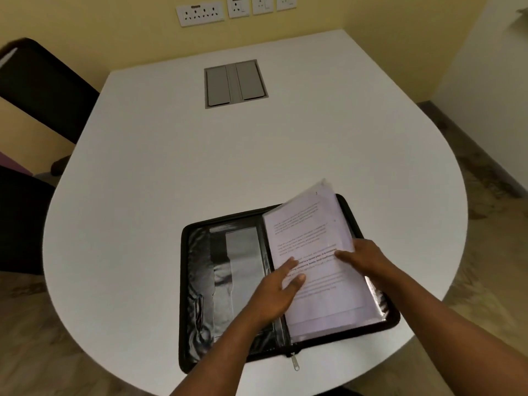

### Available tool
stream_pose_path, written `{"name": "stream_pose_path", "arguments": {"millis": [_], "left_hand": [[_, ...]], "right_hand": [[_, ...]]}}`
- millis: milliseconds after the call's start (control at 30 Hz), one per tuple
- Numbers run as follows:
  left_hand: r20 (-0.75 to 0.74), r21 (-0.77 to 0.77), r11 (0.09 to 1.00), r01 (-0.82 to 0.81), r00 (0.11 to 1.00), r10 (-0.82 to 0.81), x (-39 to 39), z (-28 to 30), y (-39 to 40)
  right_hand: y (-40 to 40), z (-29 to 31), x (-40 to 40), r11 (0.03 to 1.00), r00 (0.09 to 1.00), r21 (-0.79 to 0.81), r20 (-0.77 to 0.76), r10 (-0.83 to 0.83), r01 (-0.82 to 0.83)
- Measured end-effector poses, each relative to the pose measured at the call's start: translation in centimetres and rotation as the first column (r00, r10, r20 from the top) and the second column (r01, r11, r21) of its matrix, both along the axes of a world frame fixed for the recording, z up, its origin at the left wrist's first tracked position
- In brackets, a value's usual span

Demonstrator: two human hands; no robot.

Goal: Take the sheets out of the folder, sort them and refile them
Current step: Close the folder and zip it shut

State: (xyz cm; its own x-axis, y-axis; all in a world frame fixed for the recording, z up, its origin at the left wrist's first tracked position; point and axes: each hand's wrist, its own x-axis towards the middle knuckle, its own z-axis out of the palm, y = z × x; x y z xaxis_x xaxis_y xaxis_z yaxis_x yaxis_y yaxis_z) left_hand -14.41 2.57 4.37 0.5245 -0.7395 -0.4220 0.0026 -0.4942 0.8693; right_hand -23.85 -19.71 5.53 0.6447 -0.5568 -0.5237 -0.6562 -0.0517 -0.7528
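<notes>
White table bears an open black folder at its near edge — left hand lies flat on the printed sheets, right hand pinches their right edge.

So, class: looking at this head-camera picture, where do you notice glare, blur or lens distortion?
Head view: glare streaks the shiny black folder lining; the text on the sheets is soft, mostly unreadable; the chair at the left edge is smeared; the wide lens bows the table edges and the wall sockets.
</notes>
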Motion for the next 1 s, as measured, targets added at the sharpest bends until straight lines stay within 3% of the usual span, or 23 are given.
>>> {"name": "stream_pose_path", "arguments": {"millis": [167, 467, 600, 700, 800, 900, 1000], "left_hand": [[0.365, 0.294, 0.949, -0.115, 0.931, 0.000, 2.9, -5.0, 3.3], [0.587, 0.541, 0.742, -0.395, 0.810, 0.003, 5.4, -8.6, 11.2], [0.611, 0.530, 0.643, -0.554, 0.774, 0.163, 5.2, -9.4, 13.1], [0.550, 0.509, 0.576, -0.640, 0.756, 0.354, 5.2, -9.4, 13.5], [0.528, 0.482, 0.559, -0.675, 0.733, 0.429, 5.3, -9.3, 13.7], [0.522, 0.485, 0.562, -0.670, 0.737, 0.429, 5.4, -9.1, 13.7], [0.530, 0.482, 0.576, -0.660, 0.743, 0.409, 5.5, -9.0, 13.4]], "right_hand": [[-2.9, -4.0, -0.8, 0.987, 0.987, -0.138, -0.148, 0.060, -0.080], [-1.8, -7.4, -1.8, 0.894, 0.979, -0.431, -0.203, 0.034, -0.120], [-1.1, -9.3, -2.8, 0.681, 0.941, -0.652, -0.271, 0.201, -0.333], [-0.9, -10.5, -3.2, 0.560, 0.900, -0.705, -0.341, 0.270, -0.435], [-1.0, -10.6, -3.6, 0.621, 0.884, -0.646, -0.429, 0.185, -0.443], [-1.4, -11.2, -4.1, 0.716, 0.887, -0.553, -0.412, 0.210, -0.426], [-1.6, -11.9, -4.5, 0.722, 0.879, -0.531, -0.413, 0.238, -0.444]]}}
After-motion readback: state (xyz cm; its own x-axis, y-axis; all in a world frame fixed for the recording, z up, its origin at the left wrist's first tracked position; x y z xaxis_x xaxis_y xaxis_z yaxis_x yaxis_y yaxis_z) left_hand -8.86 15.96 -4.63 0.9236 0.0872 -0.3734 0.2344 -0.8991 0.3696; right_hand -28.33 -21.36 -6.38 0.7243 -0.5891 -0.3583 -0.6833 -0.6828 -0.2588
